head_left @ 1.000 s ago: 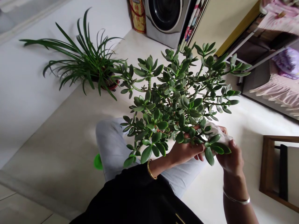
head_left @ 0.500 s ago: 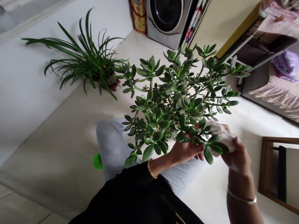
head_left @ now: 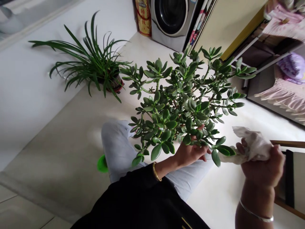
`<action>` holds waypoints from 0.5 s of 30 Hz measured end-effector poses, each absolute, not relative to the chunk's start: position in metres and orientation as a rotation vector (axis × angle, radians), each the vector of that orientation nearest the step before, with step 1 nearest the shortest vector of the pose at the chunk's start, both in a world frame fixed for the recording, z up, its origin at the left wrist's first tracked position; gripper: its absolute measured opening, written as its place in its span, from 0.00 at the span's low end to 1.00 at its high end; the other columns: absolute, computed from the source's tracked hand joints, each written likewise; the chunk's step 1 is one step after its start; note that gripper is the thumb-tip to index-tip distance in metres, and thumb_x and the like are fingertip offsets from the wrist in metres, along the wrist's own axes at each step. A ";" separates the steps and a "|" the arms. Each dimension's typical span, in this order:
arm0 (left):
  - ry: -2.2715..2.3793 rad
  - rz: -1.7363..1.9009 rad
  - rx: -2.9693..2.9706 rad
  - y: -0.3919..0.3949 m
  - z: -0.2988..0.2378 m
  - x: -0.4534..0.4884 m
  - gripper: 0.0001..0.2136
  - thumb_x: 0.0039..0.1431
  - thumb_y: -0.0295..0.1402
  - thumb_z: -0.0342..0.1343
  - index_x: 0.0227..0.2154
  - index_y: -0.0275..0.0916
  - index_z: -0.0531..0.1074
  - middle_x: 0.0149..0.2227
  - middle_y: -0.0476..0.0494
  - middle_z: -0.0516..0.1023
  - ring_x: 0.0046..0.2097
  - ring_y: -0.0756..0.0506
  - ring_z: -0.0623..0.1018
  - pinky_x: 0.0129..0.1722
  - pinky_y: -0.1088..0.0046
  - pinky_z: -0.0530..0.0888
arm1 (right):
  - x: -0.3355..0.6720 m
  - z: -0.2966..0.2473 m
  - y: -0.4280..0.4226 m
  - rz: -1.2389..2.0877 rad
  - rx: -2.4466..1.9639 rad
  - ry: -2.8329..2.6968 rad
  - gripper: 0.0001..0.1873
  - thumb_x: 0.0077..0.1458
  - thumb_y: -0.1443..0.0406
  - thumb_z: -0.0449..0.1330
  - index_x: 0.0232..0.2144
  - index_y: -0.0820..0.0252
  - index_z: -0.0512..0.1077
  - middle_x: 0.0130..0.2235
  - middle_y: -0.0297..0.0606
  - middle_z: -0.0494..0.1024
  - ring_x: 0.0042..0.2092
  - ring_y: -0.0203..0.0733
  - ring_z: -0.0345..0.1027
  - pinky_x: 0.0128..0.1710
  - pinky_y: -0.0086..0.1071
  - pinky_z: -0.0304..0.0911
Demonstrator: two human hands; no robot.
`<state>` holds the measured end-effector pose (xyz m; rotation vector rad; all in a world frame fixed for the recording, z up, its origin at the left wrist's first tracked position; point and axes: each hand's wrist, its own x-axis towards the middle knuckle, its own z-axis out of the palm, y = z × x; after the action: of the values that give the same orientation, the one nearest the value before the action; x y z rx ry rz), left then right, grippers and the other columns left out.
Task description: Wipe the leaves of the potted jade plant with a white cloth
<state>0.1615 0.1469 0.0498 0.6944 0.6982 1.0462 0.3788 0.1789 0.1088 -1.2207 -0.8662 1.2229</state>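
Observation:
A bushy jade plant [head_left: 181, 105] with thick green leaves fills the middle of the view; its pot is hidden beneath the foliage. My left hand [head_left: 189, 155], a gold bangle on its wrist, reaches in under the front leaves. Its fingers are closed around a low branch [head_left: 205, 140], partly covered by leaves. To the right of the plant, my right hand [head_left: 263, 168] is closed on a crumpled white wipe [head_left: 256, 147]. One end of the wipe trails left to the outermost leaves of that branch.
A long-leaved potted plant [head_left: 100, 68] stands by the white wall. Behind are a washing machine [head_left: 166, 41] and a yellow container [head_left: 143, 19]. At right are a shelf with pink cloth [head_left: 278, 95] and a wooden frame [head_left: 287, 144]. A green object [head_left: 102, 164] lies beside my knee.
My right hand has moved right, away from the branch, taking the wipe with it. My left hand stays at the branch. The whole view has shifted slightly.

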 end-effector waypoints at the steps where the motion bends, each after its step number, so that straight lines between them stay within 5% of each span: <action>1: 0.734 1.058 0.751 0.145 0.046 0.161 0.33 0.63 0.38 0.60 0.70 0.41 0.58 0.35 0.48 0.80 0.31 0.49 0.81 0.33 0.73 0.81 | 0.382 0.109 0.174 1.220 -1.222 -0.871 0.21 0.58 0.46 0.61 0.40 0.54 0.81 0.32 0.36 0.77 0.30 0.42 0.68 0.27 0.38 0.68; 10: 0.937 1.081 1.276 0.115 0.004 0.134 0.19 0.67 0.37 0.55 0.59 0.40 0.71 0.43 0.41 0.84 0.30 0.52 0.81 0.34 0.76 0.78 | 0.370 0.131 0.124 0.982 -1.541 -0.593 0.13 0.57 0.47 0.59 0.35 0.39 0.81 0.36 0.40 0.81 0.34 0.58 0.73 0.36 0.61 0.67; 15: 1.022 1.310 0.738 0.108 0.003 0.130 0.19 0.66 0.47 0.57 0.51 0.37 0.68 0.50 0.37 0.78 0.37 0.49 0.82 0.29 0.76 0.78 | 0.345 0.140 0.090 1.043 -1.504 -0.684 0.21 0.60 0.43 0.53 0.35 0.41 0.81 0.33 0.41 0.76 0.25 0.50 0.62 0.24 0.52 0.59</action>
<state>0.1296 0.1077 0.0031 0.7382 1.0217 1.3098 0.3454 0.0903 0.1403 -1.5040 -0.6838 1.0429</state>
